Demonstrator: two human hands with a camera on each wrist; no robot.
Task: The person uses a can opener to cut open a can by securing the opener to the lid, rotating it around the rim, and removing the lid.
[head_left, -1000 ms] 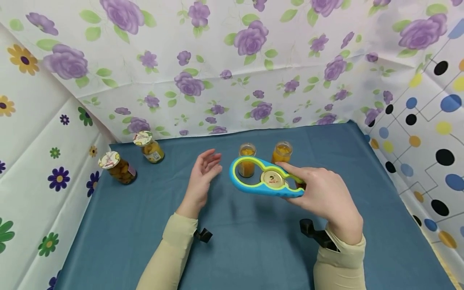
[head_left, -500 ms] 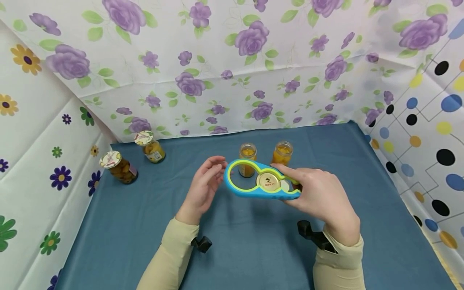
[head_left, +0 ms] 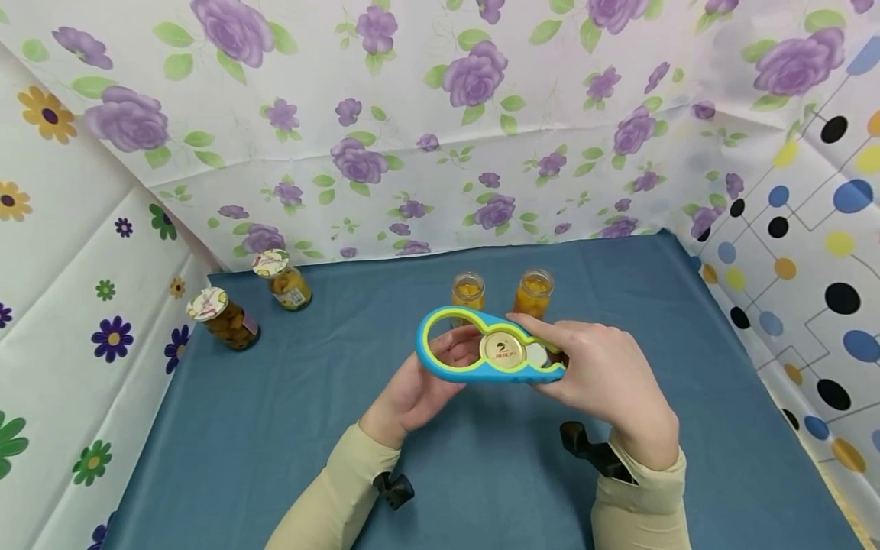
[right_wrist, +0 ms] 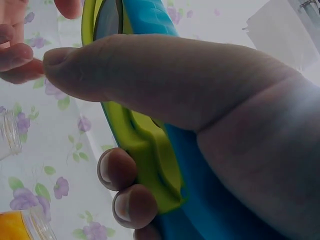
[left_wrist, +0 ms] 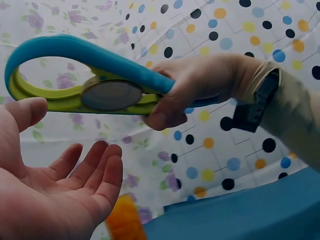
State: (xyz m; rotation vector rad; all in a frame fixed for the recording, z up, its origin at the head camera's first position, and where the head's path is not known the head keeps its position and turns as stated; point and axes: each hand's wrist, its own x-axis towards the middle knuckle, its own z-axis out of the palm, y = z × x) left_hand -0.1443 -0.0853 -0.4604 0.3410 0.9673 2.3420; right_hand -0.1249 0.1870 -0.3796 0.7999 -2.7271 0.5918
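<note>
The opener (head_left: 491, 374) and left fingers (head_left: 459, 338) hide the base of one jar (head_left: 468, 291); lettering on the lid (head_left: 503, 350) is too small to read.

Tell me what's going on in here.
A person's right hand holds a blue-and-green opener in the air, with a gold lid sitting in its middle ring. The open left hand is below the big loop; whether they touch is unclear. Two open jars stand behind, and two lidded jars off to the left.

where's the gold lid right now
In the head view, the gold lid sits in the middle opening of the blue and green opener, between the left hand and the right hand, which grips the opener.
</note>
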